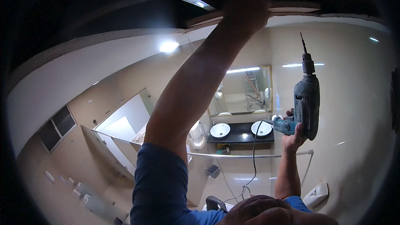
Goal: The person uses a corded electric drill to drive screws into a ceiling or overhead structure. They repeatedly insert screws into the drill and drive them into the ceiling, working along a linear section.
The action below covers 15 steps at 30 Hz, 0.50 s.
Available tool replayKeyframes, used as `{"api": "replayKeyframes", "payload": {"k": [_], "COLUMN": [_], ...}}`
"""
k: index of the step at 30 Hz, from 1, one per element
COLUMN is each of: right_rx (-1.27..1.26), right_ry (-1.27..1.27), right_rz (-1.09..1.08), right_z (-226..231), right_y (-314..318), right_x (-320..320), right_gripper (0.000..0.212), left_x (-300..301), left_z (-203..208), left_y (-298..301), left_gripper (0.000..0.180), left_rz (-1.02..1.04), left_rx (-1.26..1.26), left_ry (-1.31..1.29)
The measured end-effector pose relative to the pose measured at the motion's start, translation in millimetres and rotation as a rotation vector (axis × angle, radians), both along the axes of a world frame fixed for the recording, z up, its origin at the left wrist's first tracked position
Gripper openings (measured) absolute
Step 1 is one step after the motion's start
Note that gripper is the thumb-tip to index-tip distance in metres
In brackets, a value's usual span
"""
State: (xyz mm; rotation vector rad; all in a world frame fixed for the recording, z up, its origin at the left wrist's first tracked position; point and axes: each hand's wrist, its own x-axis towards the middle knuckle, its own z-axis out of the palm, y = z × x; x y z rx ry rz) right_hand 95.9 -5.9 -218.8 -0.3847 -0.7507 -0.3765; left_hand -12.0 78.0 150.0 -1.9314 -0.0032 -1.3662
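Note:
My right hand (293,138) is wrapped round the handle of a dark grey and teal corded power drill (307,100). The drill stands upright at the right, and the thin bit (303,43) in its chuck points up, apart from the ceiling edge. My left arm reaches high across the middle of the view. Up in the dark ceiling opening, my left hand (248,11) is at a thin, light brown strip (296,7) along the edge. Shadow hides its fingers, so I cannot tell whether they grip the strip.
A cord (254,158) hangs from the drill. Below are a dark counter (241,132) with two white basins, a framed mirror (246,91) and a metal rail (246,156). The pale ceiling panel (104,52) borders the opening, with a lit lamp (169,46) nearby. A tiled wall (350,100) rises at the right.

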Motion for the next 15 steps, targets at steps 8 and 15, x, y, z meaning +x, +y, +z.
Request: {"api": "replayKeyframes", "payload": {"k": [8, 15], "right_rx": [-0.043, -0.01], "right_ry": [-0.001, 0.014], "right_rz": [-0.048, -0.031], "right_z": [4, 6], "right_y": [-5, -4], "right_x": [-3, -7], "right_gripper": [0.083, 0.09], "left_x": [-11, -24], "left_z": [9, 23], "left_y": [5, 0], "left_gripper": [0.031, 0.038], "left_rz": [-0.078, -0.041], "left_rx": [0.025, 0.04], "left_ry": [-0.025, -0.015]}}
